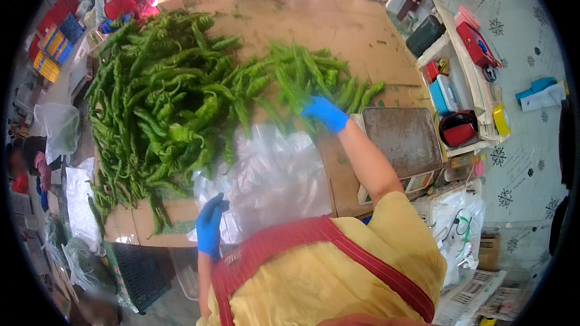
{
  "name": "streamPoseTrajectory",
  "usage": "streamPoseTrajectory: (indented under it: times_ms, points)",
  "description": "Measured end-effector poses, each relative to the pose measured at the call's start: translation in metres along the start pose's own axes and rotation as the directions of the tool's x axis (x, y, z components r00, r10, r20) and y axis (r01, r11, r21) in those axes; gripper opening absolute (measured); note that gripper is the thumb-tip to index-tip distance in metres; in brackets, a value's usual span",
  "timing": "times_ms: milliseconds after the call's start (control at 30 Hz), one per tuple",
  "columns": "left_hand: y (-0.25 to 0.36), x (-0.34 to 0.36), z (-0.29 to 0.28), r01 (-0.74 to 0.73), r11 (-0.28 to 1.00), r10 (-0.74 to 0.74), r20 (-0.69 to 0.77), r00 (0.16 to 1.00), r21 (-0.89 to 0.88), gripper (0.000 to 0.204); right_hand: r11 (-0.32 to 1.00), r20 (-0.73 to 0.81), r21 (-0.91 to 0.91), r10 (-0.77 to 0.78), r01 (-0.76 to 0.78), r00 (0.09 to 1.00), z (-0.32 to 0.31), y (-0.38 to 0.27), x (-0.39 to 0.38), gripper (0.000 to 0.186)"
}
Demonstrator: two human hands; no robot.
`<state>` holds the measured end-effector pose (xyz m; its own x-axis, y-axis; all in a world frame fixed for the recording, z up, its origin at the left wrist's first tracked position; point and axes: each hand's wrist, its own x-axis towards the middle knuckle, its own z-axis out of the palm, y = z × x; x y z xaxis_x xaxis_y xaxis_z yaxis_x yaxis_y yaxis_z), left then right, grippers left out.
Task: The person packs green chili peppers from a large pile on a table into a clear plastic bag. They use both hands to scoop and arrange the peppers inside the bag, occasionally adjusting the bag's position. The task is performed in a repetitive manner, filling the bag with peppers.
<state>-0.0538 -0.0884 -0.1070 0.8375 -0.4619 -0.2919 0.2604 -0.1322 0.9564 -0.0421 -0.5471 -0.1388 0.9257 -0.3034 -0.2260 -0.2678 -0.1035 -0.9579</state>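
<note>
Resting palm down at the near side of a loose batch of green peppers (311, 72), the right hand (326, 113), in a blue glove, is pointing its fingers leftward. The fingertips are blurring in among the pods; how far that grip is closing, and whether it is holding any pepper, cannot be told. The left hand (209, 226), gloved likewise, is standing at the near left corner of some clear plastic bags (278, 175). Its fingers are bending loosely and its thumb is standing slightly apart, so that grip is appearing half open; whether it is pinching any plastic cannot be told.

The bags are lying flat between the two grips. The loose batch is spreading ahead of the right grip and to both sides of it. A far larger heap of green peppers (163, 96) is lying ahead of the left grip and well to the left of the right one. Cardboard (326, 24) is covering the table beneath the peppers. Just right of the right grip, a worn metal tray (402, 139) is sitting beside the forearm. Farther right, a yellow tape roll (501, 119) is showing. Left of the left grip and lower, a dark crate (142, 271) is standing.
</note>
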Motion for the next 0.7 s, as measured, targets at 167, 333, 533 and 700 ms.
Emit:
streamPoseTrajectory:
  times_ms: [167,333,533,700]
  points:
    - [-0.016,0.032,0.027,0.064,0.992,-0.080,0.146,0.986,0.112,0.027,0.980,-0.166,-0.192,-0.078,0.045,0.983,0.015,0.002,-0.044,0.054]
    - [-0.063,0.059,0.059,-0.246,0.503,0.113,0.219,0.969,0.829,0.027,0.573,-0.342,-0.811,-0.628,0.118,0.699,0.017,-0.030,-0.036,0.058]
    - [-0.113,0.067,0.021,-0.088,0.918,0.069,0.061,0.996,0.386,0.022,0.503,0.188,-0.724,-0.514,0.472,0.837,0.165,0.068,-0.129,0.035]
    - [-0.102,0.041,-0.036,-0.111,0.920,0.217,-0.253,0.943,0.377,0.034,0.776,0.183,-0.502,-0.336,0.382,0.924,0.175,0.097,-0.146,0.021]
